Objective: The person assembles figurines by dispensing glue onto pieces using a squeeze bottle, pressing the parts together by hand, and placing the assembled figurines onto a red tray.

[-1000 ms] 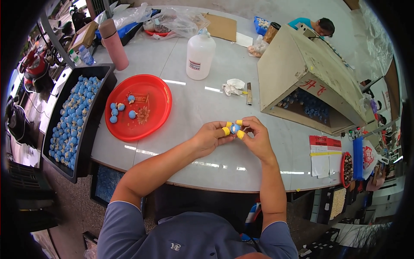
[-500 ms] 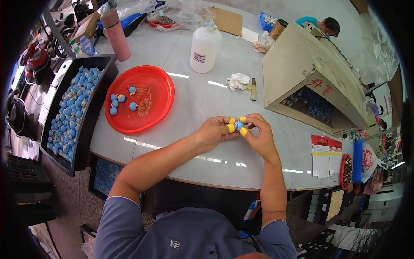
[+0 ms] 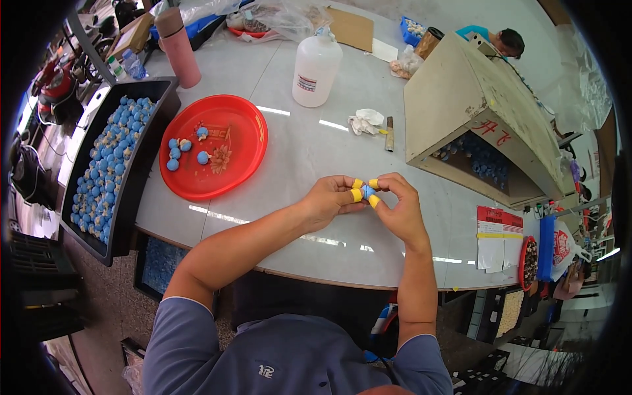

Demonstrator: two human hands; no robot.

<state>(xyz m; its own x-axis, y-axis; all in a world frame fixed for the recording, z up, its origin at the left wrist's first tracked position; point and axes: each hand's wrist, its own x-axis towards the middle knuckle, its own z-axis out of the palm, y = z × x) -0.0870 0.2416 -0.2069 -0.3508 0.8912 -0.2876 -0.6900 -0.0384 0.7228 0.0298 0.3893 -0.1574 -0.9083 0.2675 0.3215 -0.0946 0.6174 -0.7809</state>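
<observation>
A small blue ball-like piece [image 3: 367, 191] is pinched between my two hands above the grey table. My left hand [image 3: 330, 200] grips its left side with thumb and forefinger. My right hand [image 3: 400, 205] grips the other side in the same way. Yellow tape wraps the thumb and forefinger tips of both hands, and these tips cover much of the piece. To the left, a red round tray [image 3: 245, 164] carries several blue balls [image 3: 203, 158] with pale tufts. Beyond it stands a black bin [image 3: 125, 217] filled with many similar balls.
A white plastic bottle [image 3: 316, 72] and a pink flask [image 3: 178, 49] stand farther back. Crumpled tissue [image 3: 366, 122] lies beside a short brown stick [image 3: 389, 135]. At right, a beige metal box [image 3: 454, 92] holds blue pieces; red-and-white papers [image 3: 499, 237] lie nearby. Another person [image 3: 490, 36] is behind the box.
Both hands keep their pinch on the blue piece, with only a slight shift of the fingers. The whole view has moved a little.
</observation>
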